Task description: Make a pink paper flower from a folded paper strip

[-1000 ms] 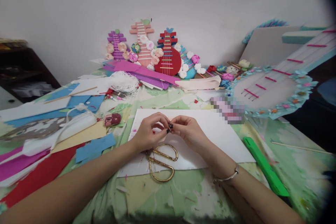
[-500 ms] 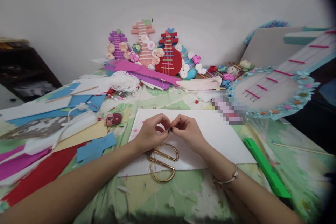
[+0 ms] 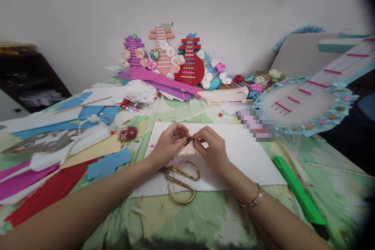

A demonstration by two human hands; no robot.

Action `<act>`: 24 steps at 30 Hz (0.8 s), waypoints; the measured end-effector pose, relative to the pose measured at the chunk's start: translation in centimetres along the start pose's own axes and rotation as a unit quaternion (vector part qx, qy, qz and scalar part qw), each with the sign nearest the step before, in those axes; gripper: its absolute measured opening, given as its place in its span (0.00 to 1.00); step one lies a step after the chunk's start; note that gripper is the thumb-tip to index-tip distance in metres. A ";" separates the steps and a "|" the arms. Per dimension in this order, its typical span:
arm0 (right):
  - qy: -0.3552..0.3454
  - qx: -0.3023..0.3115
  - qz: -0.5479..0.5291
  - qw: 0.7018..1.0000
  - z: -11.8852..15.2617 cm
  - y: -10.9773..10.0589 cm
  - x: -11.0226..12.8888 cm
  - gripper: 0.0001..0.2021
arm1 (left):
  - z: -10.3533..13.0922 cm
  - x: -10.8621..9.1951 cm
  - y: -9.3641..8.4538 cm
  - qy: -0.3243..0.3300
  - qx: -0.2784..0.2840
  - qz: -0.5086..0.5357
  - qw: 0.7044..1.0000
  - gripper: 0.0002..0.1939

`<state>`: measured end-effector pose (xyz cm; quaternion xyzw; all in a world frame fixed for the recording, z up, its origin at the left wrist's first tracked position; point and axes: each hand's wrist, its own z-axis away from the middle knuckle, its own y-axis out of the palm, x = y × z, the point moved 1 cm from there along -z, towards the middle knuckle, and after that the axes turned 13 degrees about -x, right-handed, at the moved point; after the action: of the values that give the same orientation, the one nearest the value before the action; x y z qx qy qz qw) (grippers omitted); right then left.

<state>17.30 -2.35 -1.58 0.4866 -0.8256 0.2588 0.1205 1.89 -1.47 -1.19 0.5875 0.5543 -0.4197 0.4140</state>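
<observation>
A small pale pink folded piece, paper or fabric, hangs between my hands with its wider end down. My left hand pinches its upper end between thumb and fingers. From the other side, my right hand pinches the same end, the fingertips of both hands nearly touching. Beneath them lies a white sheet. Gold-handled scissors rest across the sheet's near edge, just below my hands, with their blades partly hidden by my left hand and wrist.
A green utility knife lies to the right, near a thin stick. Coloured sheets and a white glue gun cover the left side. Paper lutes with flowers lean against the wall. A large white lute stands at right.
The pale pink piece has come into view below my fingertips. My right hand has turned slightly, its fingers now pointing more downward. The view has shifted a little.
</observation>
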 end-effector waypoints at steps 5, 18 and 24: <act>-0.016 -0.021 -0.027 0.999 -0.1 -0.2 0.3 0.07 | 0.1 -0.2 0.0 -0.067 0.002 0.023 0.998 0.11; 0.038 -0.019 -0.031 0.999 0.2 -0.1 0.1 0.06 | 0.1 -0.3 -0.2 -0.024 0.004 0.022 0.999 0.05; 0.080 -0.013 -0.022 0.996 0.1 -0.2 0.2 0.07 | 0.1 -0.7 -0.2 -0.030 -0.013 0.028 0.999 0.05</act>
<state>17.42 -2.63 -1.53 0.4806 -0.8059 0.2836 0.1978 1.71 -1.78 -0.58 0.5841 0.5307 -0.4182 0.4497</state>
